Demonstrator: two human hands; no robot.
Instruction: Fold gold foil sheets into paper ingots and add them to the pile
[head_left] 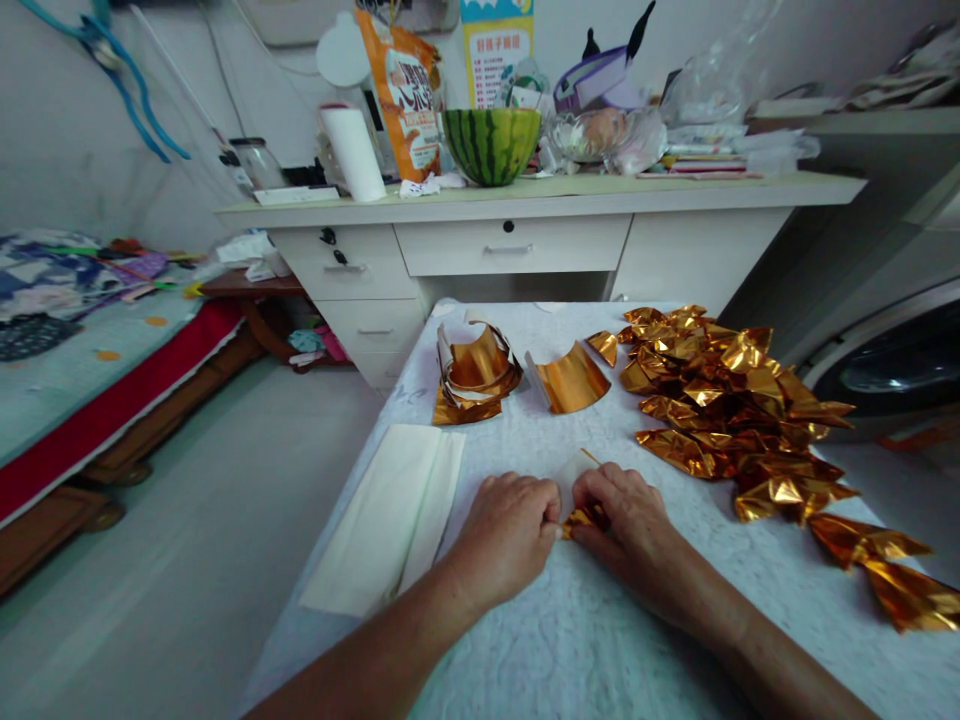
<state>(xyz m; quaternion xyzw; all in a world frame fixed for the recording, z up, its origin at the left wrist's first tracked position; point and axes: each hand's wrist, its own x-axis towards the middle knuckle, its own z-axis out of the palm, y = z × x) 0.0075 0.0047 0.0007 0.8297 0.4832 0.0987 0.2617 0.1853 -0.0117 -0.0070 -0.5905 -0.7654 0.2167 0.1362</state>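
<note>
Both my hands work at a small sheet of gold foil paper (576,522) with a whitish side, low over the cloth-covered table. My left hand (514,520) pinches its left end, fingers curled in. Curled over the right part of the same paper is my right hand (622,515). Much of the sheet is hidden by the fingers. Left of my hands lies a stack of cream paper (382,515). Beyond it are curled gold foil sheets (476,370), with a single curved gold sheet (574,380) beside them. Folded gold foil pieces (720,400) form a heap at the right.
A white desk (517,240) stands behind the table, holding a half watermelon (491,145), an orange pouch (405,100) and a paper roll (352,150). A washing machine (892,330) is at the right, a bed (97,370) at the left.
</note>
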